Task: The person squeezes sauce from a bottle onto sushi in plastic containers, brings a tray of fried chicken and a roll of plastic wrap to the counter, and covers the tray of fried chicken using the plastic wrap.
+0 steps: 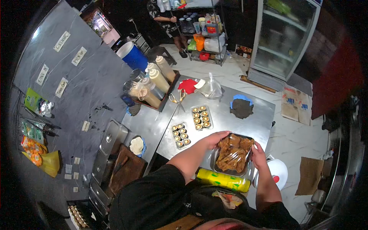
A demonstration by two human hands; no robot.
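Note:
Between my two hands is a tray of brown fried food (234, 153), which looks like fried chicken, under shiny clear film. My left hand (217, 140) grips its far left edge, fingers closed on the rim. On the right side, my right hand (259, 155) holds the opposite edge. Close to my body, just below the tray, lies a yellow roll with green print (223, 180); clear film stretches near it. Two clear trays of sushi rolls, one nearer (181, 135) and one farther (201, 118), sit on the steel table left of my left hand.
Scissors (177, 102), a rack of sauce bottles (159, 78), a red cloth (187, 86) and a dark cloth (242, 108) are on the steel table (224, 115). A white round lid (276, 172) is at right. Another person (168, 19) stands by the shelf (207, 57); a glass-door fridge (283, 42) stands behind.

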